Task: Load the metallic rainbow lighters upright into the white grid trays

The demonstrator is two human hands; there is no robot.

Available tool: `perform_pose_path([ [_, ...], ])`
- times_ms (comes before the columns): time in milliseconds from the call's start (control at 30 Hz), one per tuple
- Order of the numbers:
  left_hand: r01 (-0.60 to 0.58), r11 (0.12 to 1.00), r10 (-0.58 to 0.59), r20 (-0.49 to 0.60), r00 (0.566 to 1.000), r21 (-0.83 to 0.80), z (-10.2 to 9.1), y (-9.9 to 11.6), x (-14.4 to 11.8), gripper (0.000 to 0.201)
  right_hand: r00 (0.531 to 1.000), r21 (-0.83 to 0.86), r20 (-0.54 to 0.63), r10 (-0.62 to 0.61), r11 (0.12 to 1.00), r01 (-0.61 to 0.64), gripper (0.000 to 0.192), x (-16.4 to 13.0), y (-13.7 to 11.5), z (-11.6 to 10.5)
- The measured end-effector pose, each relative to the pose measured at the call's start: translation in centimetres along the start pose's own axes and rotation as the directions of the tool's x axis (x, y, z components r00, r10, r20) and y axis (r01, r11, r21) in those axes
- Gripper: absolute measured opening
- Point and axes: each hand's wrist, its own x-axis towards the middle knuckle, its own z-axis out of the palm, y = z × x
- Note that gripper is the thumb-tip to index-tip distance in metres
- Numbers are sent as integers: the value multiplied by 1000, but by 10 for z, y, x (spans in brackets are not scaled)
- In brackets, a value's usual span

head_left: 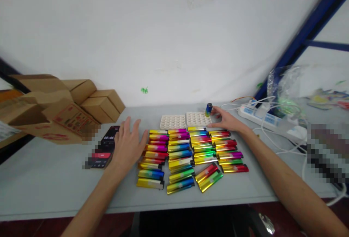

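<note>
Lighters (180, 154) in metallic yellow, red, purple, blue and green lie in four rough columns across a grey tabletop (54, 182), most of them sideways; two at the near end of the third column slant. Behind them sit two white trays side by side, a left tray (172, 121) and a right tray (195, 120), both patterned with rows of small rounds. One blue-and-yellow lighter (208, 109) stands upright at the right tray's far right corner. Just beside it is the person's right hand (227, 119), thumb and fingers apart — whether they touch that lighter, one cannot tell. The left hand (127, 146), its fingers spread, is between the first column and a phone (107, 143) showing a timer, partly covering the phone. Cardboard boxes (100, 106) stand at far left; a white power strip (269, 120) with cables lies at right.
</note>
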Motion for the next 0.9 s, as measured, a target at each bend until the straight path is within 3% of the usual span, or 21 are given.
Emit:
perform_pose_path([
  [100, -147, 981, 147, -13, 989, -124, 0, 28, 8, 44, 1000, 2, -7, 9, 1000, -9, 86, 0, 0, 0],
  [200, -301, 891, 321, 5, 947, -341, 0, 68, 22, 28, 1000, -5, -10, 15, 1000, -15, 86, 1, 1, 0],
  [333, -439, 714, 562, 72, 824, -546, 0, 127, 44, 22, 1000, -6, -8, -18, 1000, 18, 87, 2, 2, 0],
  [433, -540, 611, 709, 96, 699, -578, 4, 167, 56, 25, 998, 15, -12, -59, 998, 59, 84, 3, 5, 0],
  [500, -590, 588, 754, 110, 648, -553, 9, 187, 60, 27, 996, 36, -14, -85, 996, 85, 82, 5, 7, 1],
  [667, -641, 609, 769, 152, 620, -467, 16, 213, 57, 28, 996, 42, -35, -88, 995, 89, 81, 8, 11, 2],
  [900, -595, 616, 756, 175, 630, -517, 12, 220, 59, 19, 994, 66, -24, -105, 992, 107, 83, 10, 13, 4],
])
